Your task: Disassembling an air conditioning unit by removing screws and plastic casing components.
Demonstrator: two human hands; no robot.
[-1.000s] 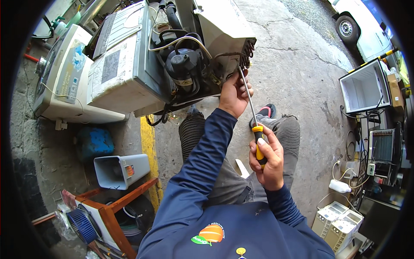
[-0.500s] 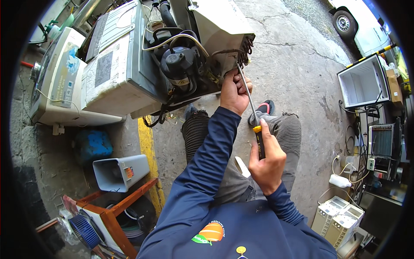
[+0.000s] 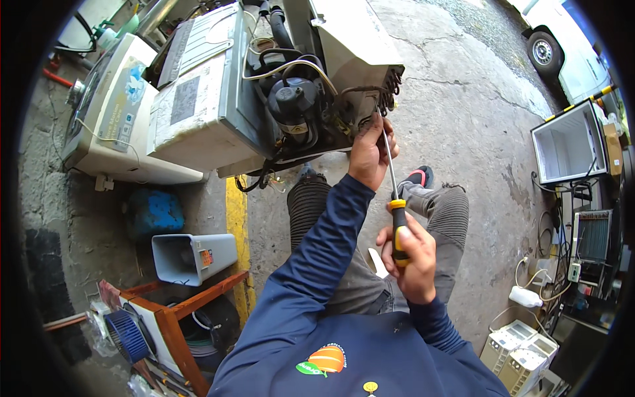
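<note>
My right hand (image 3: 417, 261) is wrapped round the black and yellow handle of a screwdriver (image 3: 398, 221). Its long metal shaft slants up to the lower corner of a taken-apart cooling unit (image 3: 354, 40). Close to the tip, my left hand (image 3: 370, 159) is closed, with the shaft running between thumb and curled fingers. Where the tip meets the unit is hidden by that hand. Dark coiled tubing (image 3: 391, 83) hangs just above. Left of my left hand sits a black compressor (image 3: 294, 106) with a pale cable looped over it.
A white washing machine (image 3: 109, 126) stands at the left. Below it are a blue container (image 3: 155, 212), a grey bin (image 3: 221, 255) and a wooden frame (image 3: 173, 344). An open white box (image 3: 569, 149), cables and beige units (image 3: 516, 357) line the right side. A white vehicle (image 3: 575, 59) is beyond.
My right hand has shifted its grip, and more of the handle shows. The left thumb now lies along the shaft near the tip. The whole view has moved slightly.
</note>
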